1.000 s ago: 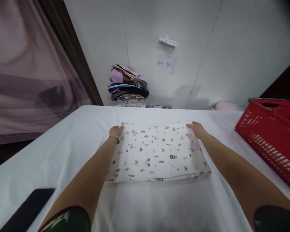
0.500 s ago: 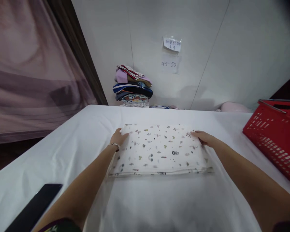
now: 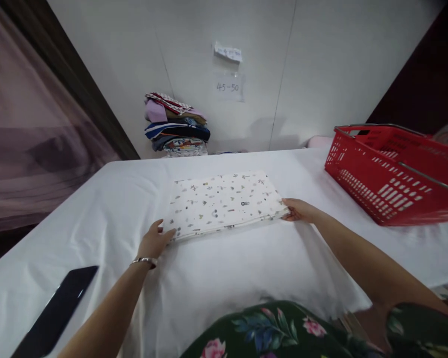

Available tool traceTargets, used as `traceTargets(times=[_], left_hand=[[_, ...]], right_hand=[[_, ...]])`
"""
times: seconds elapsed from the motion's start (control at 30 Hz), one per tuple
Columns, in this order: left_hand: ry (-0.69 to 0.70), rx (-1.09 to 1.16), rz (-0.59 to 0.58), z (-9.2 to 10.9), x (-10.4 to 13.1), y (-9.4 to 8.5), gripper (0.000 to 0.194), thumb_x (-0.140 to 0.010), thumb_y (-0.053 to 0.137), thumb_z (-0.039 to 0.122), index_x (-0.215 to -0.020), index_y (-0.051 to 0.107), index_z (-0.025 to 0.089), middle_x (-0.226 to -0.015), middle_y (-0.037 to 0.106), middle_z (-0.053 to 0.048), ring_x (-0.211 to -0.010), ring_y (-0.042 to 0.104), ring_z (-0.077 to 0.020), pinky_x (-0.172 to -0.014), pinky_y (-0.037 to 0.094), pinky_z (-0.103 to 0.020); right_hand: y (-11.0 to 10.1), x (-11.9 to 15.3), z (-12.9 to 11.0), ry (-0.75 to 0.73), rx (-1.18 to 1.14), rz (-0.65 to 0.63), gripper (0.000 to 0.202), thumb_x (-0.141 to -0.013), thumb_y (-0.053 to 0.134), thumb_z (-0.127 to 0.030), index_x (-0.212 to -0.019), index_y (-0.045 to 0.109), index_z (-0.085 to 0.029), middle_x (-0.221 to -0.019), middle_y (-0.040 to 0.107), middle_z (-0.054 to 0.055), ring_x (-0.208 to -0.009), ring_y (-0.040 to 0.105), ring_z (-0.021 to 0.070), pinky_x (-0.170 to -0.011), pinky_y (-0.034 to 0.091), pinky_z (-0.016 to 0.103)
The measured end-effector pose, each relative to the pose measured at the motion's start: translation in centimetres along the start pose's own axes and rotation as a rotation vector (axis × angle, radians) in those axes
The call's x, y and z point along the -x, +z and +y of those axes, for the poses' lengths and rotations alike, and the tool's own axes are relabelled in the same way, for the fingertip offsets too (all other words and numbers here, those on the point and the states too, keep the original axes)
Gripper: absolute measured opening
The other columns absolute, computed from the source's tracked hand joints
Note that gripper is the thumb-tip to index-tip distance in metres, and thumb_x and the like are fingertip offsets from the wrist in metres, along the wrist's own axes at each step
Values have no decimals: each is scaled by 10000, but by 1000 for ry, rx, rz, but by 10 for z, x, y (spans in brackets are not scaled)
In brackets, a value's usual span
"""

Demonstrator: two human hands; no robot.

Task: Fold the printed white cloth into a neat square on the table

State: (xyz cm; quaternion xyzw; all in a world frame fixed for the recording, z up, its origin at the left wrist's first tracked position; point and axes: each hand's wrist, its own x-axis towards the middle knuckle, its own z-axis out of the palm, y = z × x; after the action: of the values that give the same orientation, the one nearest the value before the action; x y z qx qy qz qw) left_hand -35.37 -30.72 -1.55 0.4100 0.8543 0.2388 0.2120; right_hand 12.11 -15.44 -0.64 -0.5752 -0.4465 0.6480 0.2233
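Observation:
A white printed cloth (image 3: 224,201) with small plant and rainbow motifs lies folded in a flat rectangle on the white-covered table. At its near left corner, my left hand (image 3: 155,241) has the thumb on top and the fingers at the edge, gripping it. The near right corner is pinched by my right hand (image 3: 297,210), whose fingertips go partly under the fold. Plain white fabric (image 3: 242,268) stretches from the folded edge toward my body; I cannot tell whether it belongs to the same cloth.
A red plastic basket (image 3: 381,174) stands on the table at right. A dark phone-like slab (image 3: 59,308) lies at the near left. Against the wall rises a stack of folded clothes (image 3: 177,122). A pink curtain (image 3: 41,149) hangs at left.
Both hands have come down from the sides of the printed cloth to its near corners. My view has shifted right, bringing in more of the basket and my floral clothing.

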Motion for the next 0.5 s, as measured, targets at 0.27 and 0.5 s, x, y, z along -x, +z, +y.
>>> traceTargets(times=[0.27, 0.5], left_hand=[[25, -90, 59, 5, 11, 0, 613, -758, 545, 415, -1309, 417, 178, -1057, 614, -111, -926, 613, -259, -829, 488, -372], [337, -334, 290, 36, 31, 13, 462, -829, 454, 406, -1225, 490, 171, -1241, 519, -133, -1159, 471, -295, -973, 379, -406]], right_hand=[[12, 9, 7, -106, 1, 177, 486, -767, 678, -320, -1164, 475, -126, -611, 639, 37, -459, 589, 124, -406, 493, 204], [6, 12, 14, -131, -146, 140, 232, -859, 548, -342, -992, 526, -153, -678, 655, 50, -542, 632, 131, -517, 541, 233]])
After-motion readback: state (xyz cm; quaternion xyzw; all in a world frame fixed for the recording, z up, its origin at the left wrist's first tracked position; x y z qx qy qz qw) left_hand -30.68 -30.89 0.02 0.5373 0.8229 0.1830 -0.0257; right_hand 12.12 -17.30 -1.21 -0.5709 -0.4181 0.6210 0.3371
